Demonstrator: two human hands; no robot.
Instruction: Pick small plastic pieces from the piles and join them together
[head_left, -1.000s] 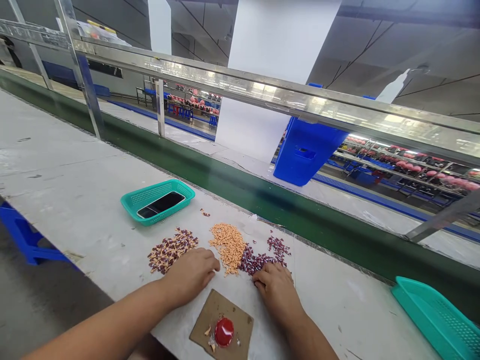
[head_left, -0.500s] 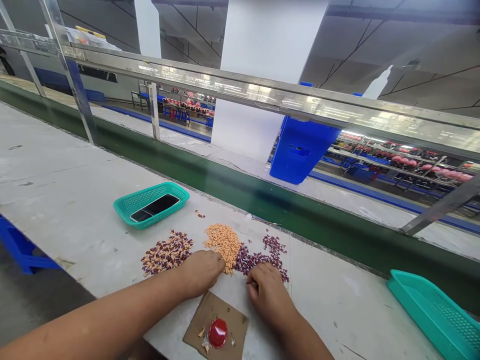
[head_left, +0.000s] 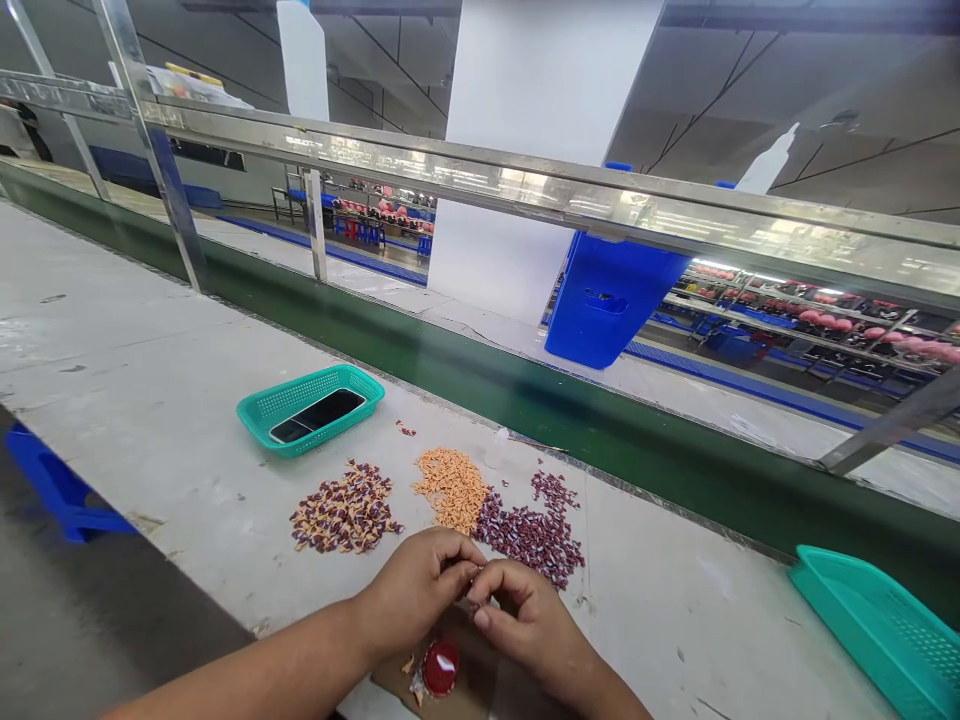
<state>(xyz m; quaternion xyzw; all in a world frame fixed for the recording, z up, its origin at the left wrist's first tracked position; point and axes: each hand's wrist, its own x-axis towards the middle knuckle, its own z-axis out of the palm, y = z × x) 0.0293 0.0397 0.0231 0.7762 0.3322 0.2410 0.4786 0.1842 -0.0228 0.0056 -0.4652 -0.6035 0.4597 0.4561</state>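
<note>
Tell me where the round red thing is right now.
In the head view, the round red thing sits near the bottom edge, slightly left of centre, on the brown board, just below the left hand and right hand.

Head camera, my one view | I look forward and down from this side of the green strip (head_left: 420, 350) | tipped: strip slopes down rightward | left hand (head_left: 416, 580), right hand (head_left: 529, 615) close, before the strip | blue bin (head_left: 615, 290) farther, past it

Left, a turquoise basket (head_left: 292, 395) holding a smartphone (head_left: 322, 414); near right, a second turquoise basket (head_left: 862, 615); beyond the green conveyor belt (head_left: 480, 355), a blue bin (head_left: 600, 325).
</note>
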